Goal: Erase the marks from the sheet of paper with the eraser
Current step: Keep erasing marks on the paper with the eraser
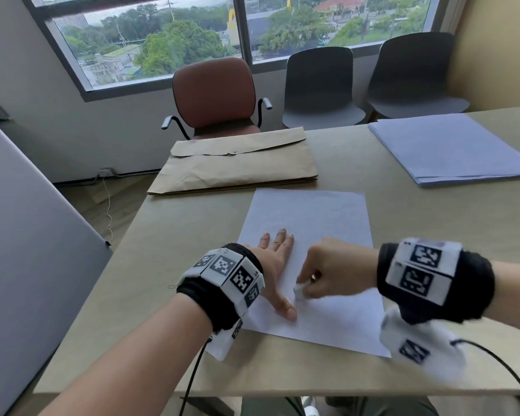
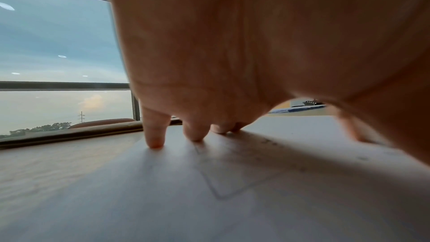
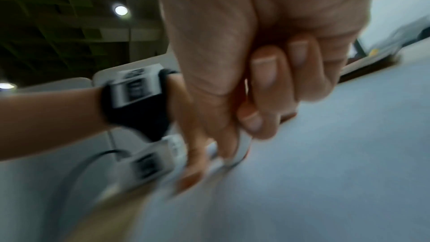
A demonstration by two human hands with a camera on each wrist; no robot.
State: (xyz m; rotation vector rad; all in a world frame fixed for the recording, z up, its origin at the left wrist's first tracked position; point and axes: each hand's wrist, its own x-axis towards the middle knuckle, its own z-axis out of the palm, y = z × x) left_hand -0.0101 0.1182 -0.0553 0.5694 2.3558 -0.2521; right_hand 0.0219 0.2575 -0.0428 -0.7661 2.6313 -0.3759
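The tabletop fills the lower and middle part of the head view, and on it, in the centre, lies the sheet of paper to be cleaned. Above it in the frame rests a large brown envelope, its flap folded down, so whatever is inside cannot be seen. In the upper right sits a stack of pale blue sheets, well apart from the work.

The left hand lies flat on the left part of the sheet, its fingers straight and spread with their tips pressing down; I judge this is to pin the paper so it does not slide or crumple under the rubbing. The right hand hovers just right of the left thumb, its fingers curled tight, pinching the small white eraser against the paper near the sheet's lower left area.

The eraser touches the sheet where faint pencil marks appear to remain, though the blur there makes them hard to read. In the left wrist view a thin drawn outline shows on the paper under the palm, so more marks likely still await rubbing.
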